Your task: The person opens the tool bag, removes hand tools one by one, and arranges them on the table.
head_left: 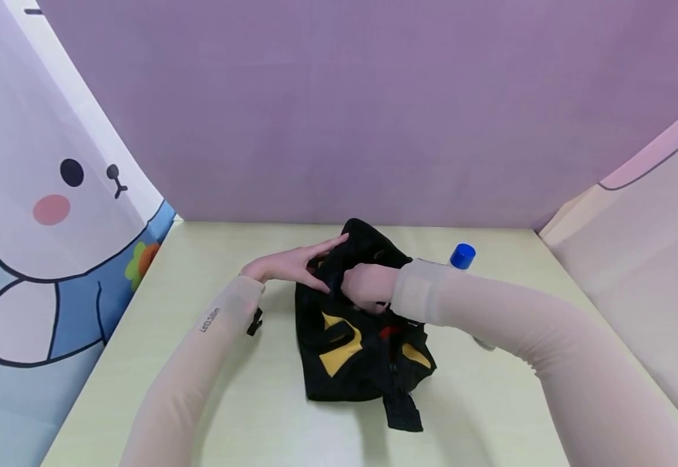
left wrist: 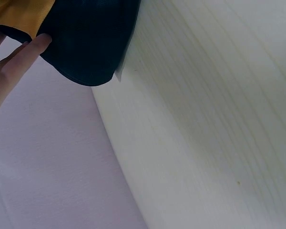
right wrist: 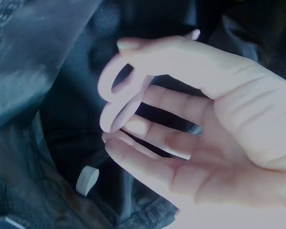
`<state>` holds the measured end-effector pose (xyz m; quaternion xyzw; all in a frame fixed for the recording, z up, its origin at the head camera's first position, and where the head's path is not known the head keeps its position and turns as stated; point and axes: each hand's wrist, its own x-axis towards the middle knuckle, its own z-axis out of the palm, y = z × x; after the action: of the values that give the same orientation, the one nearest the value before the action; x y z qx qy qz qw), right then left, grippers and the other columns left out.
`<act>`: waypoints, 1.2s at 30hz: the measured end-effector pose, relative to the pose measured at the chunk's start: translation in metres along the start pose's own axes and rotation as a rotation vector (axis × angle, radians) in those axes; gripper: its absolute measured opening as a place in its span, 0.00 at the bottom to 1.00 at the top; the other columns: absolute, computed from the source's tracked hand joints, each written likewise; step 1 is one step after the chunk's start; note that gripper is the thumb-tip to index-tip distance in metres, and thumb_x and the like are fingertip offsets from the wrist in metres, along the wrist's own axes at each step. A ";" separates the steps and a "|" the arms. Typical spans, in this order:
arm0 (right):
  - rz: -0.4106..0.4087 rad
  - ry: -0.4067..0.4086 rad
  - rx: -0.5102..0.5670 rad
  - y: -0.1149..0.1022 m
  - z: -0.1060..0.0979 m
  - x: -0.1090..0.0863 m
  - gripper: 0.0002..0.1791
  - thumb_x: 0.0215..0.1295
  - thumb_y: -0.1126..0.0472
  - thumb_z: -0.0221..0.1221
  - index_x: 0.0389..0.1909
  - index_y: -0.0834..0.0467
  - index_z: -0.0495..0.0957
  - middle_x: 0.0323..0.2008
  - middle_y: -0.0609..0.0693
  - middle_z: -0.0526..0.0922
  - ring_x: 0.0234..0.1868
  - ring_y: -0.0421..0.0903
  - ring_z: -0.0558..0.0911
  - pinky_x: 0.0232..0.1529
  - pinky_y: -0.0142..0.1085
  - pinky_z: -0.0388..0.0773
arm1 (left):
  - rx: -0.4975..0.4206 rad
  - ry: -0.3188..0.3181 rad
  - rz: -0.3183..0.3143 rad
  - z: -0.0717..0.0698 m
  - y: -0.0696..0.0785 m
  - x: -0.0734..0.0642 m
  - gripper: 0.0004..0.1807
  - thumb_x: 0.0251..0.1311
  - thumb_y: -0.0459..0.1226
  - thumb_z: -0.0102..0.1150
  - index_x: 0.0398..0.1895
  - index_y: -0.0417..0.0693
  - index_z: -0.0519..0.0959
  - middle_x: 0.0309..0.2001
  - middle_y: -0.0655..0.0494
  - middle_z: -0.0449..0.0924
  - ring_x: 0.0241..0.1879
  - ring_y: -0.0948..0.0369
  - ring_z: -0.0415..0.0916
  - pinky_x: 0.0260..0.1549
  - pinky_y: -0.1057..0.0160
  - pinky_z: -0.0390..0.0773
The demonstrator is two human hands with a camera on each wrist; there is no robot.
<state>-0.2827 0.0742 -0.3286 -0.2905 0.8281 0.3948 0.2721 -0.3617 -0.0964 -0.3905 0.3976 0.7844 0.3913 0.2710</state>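
Observation:
A black backpack-like bag (head_left: 329, 379) with yellow patches and a red spot stands on the table, its mouth facing up. My left hand (head_left: 292, 266) holds the far left rim, thumb and forefinger spread apart; the left wrist view shows fingertips against a yellow patch on the outside. Inside the bag, my right hand (right wrist: 219, 124) pinches pink scissors (right wrist: 126, 94) by their looped handles between thumb and fingers. The blades are hidden behind the hand. Lower in the bag lies a small white block (right wrist: 87, 181), like an eraser.
Behind the right forearm stands a bottle-like item with a blue cap (head_left: 462, 255), mostly covered by the sleeve. The pale wood-grain table (head_left: 257, 415) meets a purple backdrop (head_left: 344, 130) at the back. Printed cartoon curtains (head_left: 17, 194) hang at both sides.

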 end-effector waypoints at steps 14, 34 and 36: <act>-0.038 0.040 -0.039 0.020 -0.010 -0.020 0.10 0.55 0.56 0.72 0.35 0.55 0.83 0.28 0.47 0.76 0.24 0.43 0.72 0.36 0.32 0.83 | -0.004 -0.005 -0.008 -0.006 -0.003 -0.002 0.57 0.60 0.40 0.69 0.78 0.79 0.36 0.80 0.72 0.31 0.81 0.52 0.40 0.74 0.42 0.56; -0.014 0.066 -0.110 0.044 -0.026 -0.033 0.12 0.53 0.58 0.68 0.33 0.57 0.75 0.28 0.48 0.67 0.26 0.45 0.65 0.24 0.33 0.65 | -0.006 -0.003 -0.016 -0.012 -0.015 -0.005 0.58 0.58 0.40 0.70 0.78 0.82 0.37 0.81 0.70 0.31 0.80 0.50 0.41 0.73 0.39 0.56; -0.023 0.041 -0.125 0.047 -0.027 -0.037 0.12 0.55 0.59 0.66 0.33 0.57 0.72 0.29 0.48 0.65 0.27 0.45 0.64 0.24 0.34 0.63 | -0.008 -0.010 -0.013 -0.012 -0.015 -0.004 0.58 0.58 0.40 0.70 0.78 0.82 0.37 0.81 0.70 0.31 0.80 0.50 0.40 0.73 0.40 0.57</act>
<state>-0.2963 0.0865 -0.2657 -0.3244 0.8038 0.4366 0.2411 -0.3747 -0.1098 -0.3956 0.3932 0.7841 0.3906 0.2791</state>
